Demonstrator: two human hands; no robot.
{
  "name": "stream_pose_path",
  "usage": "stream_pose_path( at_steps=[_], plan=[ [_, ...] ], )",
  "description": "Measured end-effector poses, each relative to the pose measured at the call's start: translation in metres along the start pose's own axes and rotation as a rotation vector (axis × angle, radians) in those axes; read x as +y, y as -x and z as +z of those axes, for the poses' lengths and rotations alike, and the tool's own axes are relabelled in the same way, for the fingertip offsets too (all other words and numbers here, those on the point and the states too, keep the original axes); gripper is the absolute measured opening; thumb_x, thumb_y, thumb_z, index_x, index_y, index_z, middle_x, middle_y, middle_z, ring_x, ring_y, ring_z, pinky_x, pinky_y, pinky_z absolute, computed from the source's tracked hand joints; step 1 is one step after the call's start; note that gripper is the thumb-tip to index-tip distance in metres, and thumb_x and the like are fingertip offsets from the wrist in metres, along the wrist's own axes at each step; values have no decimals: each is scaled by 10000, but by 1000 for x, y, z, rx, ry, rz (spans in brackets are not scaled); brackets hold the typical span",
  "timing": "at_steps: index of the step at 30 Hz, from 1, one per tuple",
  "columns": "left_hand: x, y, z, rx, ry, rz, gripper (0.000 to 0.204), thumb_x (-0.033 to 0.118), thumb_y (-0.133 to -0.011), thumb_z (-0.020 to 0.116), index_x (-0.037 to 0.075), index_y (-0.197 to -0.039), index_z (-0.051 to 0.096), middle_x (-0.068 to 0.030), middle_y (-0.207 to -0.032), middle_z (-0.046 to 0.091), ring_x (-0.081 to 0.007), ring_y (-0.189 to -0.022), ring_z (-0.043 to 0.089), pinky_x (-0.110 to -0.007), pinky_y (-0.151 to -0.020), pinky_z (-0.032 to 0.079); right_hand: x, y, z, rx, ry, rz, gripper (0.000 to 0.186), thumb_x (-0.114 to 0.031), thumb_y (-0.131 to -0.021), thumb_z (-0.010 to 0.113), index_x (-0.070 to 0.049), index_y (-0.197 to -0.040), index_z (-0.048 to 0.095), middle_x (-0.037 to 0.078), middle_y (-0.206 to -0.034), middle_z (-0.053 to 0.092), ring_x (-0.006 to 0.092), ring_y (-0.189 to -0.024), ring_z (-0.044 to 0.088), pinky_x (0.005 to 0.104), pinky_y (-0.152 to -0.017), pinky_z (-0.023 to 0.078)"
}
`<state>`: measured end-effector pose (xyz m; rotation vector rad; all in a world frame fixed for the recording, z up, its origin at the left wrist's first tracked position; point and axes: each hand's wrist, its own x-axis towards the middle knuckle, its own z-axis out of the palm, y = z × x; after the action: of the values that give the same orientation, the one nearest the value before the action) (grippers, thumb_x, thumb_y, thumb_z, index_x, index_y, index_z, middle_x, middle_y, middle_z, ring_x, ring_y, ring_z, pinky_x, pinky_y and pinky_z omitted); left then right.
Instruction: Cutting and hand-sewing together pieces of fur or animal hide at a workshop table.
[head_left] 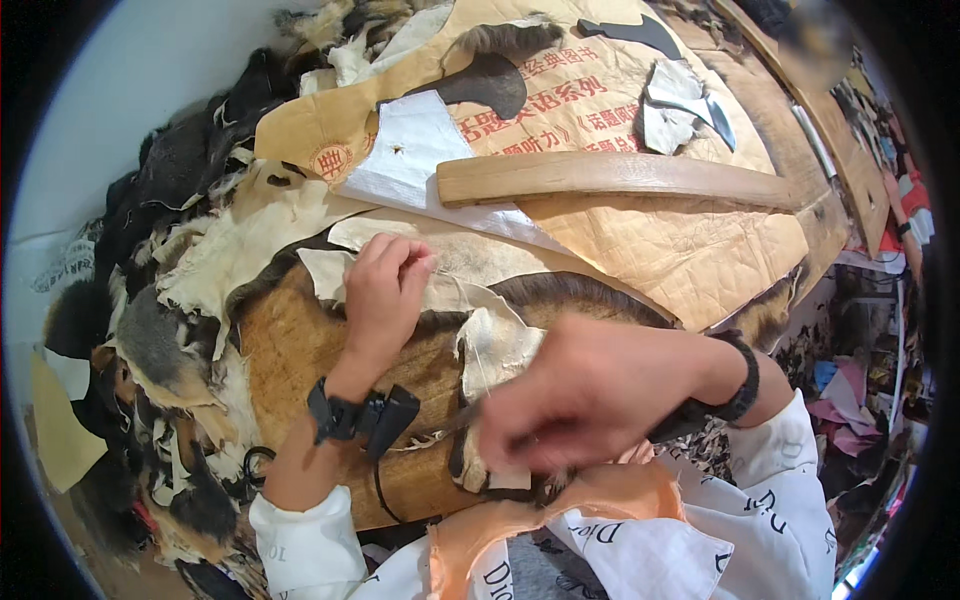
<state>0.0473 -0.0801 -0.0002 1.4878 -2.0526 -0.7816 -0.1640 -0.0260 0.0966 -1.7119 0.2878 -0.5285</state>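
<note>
Two hands work a pale hide piece (pixel 495 345) on the wooden worktop (pixel 290 350). Left hand (pixel 385 290) presses its far edge, fingers curled down on it. Right hand (pixel 590 395), blurred, pinches its near end. Beyond lies a curved wooden stick (pixel 610 178) on brown paper (pixel 650 240).
</note>
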Motion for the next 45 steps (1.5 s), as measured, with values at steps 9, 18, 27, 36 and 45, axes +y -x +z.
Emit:
stream_pose_path(
  at_steps=[9,18,27,36,45],
  plan=[
    [13,13,-13,87,-38,-7,269,200,-674,742,112,-925,702,-35,-734,550,-210,-759,513,-331,-713,372,72,2,11,469,281,424,104,-88,-723,616,-48,-818,601,118,-679,627,237,-574,609,318,-553,477],
    [-3,3,5,52,-194,120,60,159,-756,633,101,-770,621,-36,-805,527,-233,-870,510,-388,-730,340,60,36,-10,656,437,550,74,-69,-746,635,-55,-805,594,30,-593,577,93,-516,528,257,-492,416],
    [-5,5,9,72,-369,111,68,167,-770,614,104,-776,587,-33,-817,517,-227,-861,512,-378,-732,324,-2,17,-8,-58,-70,65,74,-46,-723,584,-76,-788,565,65,-596,566,233,-517,554,317,-498,435],
    [21,33,-23,-218,415,100,94,154,-693,693,119,-777,720,-28,-727,564,-205,-774,522,-328,-701,388,69,-7,0,432,79,538,64,-43,-746,630,-37,-796,591,43,-659,617,91,-553,567,246,-526,468],
    [-5,4,10,80,-149,130,96,177,-769,630,83,-786,632,-50,-796,540,-241,-813,521,-377,-731,346,41,44,-15,542,391,507,82,-45,-728,618,-50,-807,598,24,-619,593,111,-513,541,238,-483,419]
  ],
)
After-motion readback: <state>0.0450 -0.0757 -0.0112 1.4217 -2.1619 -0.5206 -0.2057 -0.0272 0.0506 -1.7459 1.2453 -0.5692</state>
